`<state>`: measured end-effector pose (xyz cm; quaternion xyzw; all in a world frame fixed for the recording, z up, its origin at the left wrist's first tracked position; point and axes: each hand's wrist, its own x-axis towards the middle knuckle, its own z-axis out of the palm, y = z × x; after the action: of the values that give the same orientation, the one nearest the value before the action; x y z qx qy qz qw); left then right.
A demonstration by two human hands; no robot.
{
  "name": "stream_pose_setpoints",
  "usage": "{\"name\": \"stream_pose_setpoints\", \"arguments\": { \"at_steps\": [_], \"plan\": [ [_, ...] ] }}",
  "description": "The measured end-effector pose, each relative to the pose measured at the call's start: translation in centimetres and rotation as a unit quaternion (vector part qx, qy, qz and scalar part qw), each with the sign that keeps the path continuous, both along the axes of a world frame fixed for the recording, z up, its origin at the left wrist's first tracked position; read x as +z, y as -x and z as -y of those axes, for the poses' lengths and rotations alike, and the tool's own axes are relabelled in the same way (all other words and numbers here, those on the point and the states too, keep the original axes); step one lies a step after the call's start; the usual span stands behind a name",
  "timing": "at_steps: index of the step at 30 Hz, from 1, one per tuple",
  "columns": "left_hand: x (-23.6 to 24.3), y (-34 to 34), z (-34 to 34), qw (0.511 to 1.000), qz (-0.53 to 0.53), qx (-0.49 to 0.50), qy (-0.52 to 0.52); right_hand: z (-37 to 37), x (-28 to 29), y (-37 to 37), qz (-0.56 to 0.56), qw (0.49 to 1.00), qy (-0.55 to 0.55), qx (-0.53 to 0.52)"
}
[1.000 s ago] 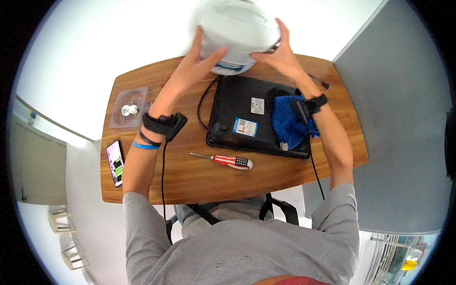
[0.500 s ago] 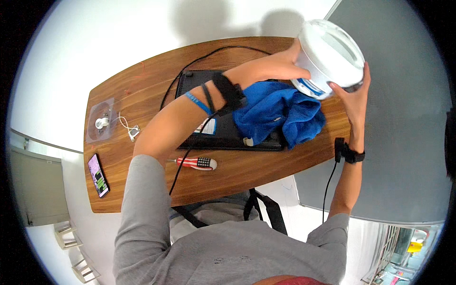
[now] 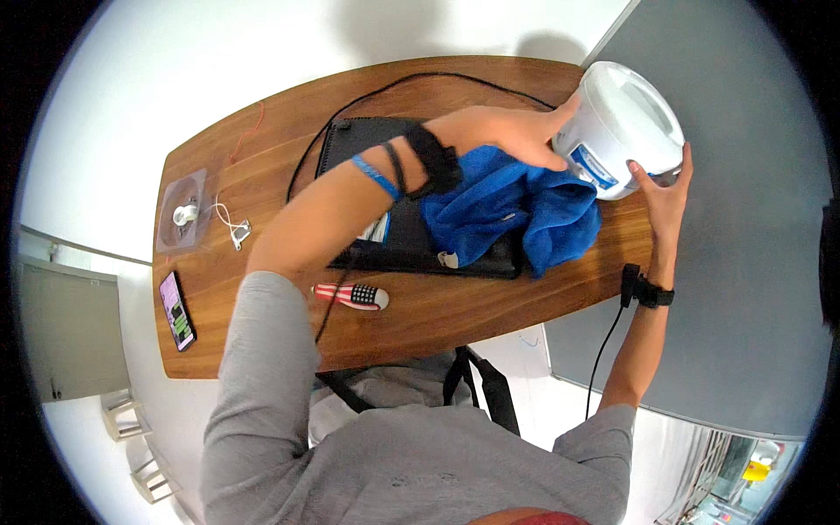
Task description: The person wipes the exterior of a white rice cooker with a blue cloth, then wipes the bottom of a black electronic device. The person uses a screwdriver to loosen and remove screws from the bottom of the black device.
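Note:
At the far right end of the table I hold a white, rounded, lidded appliance that looks like a rice cooker (image 3: 623,118), tilted, with a blue label on its side. My left hand (image 3: 532,136) presses against its left side, thumb toward the label. Around the lower right side curls my right hand (image 3: 662,197), some of its fingers hidden behind the body. A crumpled blue towel (image 3: 490,210) lies just below my left hand. It partly covers a flat black device, apparently a laptop turned bottom up (image 3: 372,140).
A screwdriver (image 3: 357,297) with a red, white and black handle lies near the front edge. Further left are a phone (image 3: 178,311), a clear plastic tray (image 3: 182,214) with small parts, and a white cable (image 3: 226,217). A black cord (image 3: 411,77) loops behind the laptop. A grey panel (image 3: 744,219) borders the right.
Both hands have carried the rice cooker slightly right and toward me, and its label now shows more fully. The view has also shifted a little; the towel and laptop stay in place.

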<state>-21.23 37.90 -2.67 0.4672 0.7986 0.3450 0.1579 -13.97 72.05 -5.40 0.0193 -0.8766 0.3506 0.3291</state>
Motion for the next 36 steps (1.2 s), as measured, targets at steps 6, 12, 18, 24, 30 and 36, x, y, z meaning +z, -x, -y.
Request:
{"name": "stream_pose_setpoints", "arguments": {
  "at_steps": [6, 12, 18, 24, 30, 36],
  "plan": [
    [1.7, -6.0, 13.1, 0.987, -0.115, -0.032, 0.108, -3.3, -0.8, 6.1, 0.0, 0.999, -0.03, -0.021],
    [3.8, -21.1, 27.0, 0.948, -0.153, 0.133, 0.247, 8.5, 0.5, -5.4, 0.22, 0.946, -0.175, 0.161],
    [-0.8, -29.0, 27.4, 0.966, -0.133, 0.097, 0.198, 14.3, -3.4, -7.3, 0.209, 0.922, -0.233, 0.227],
    [-3.6, -29.9, 28.0, 0.927, -0.244, 0.171, 0.227, 15.2, -1.4, -5.8, 0.149, 0.921, -0.214, 0.289],
    [-3.3, -31.1, 32.4, 0.892, -0.222, 0.265, 0.293, 17.8, 0.4, -7.5, 0.057, 0.944, -0.142, 0.293],
    [-3.3, -30.7, 36.8, 0.849, -0.195, 0.367, 0.326, 21.6, 0.0, -4.4, 0.099, 0.904, -0.114, 0.399]
  ]
}}
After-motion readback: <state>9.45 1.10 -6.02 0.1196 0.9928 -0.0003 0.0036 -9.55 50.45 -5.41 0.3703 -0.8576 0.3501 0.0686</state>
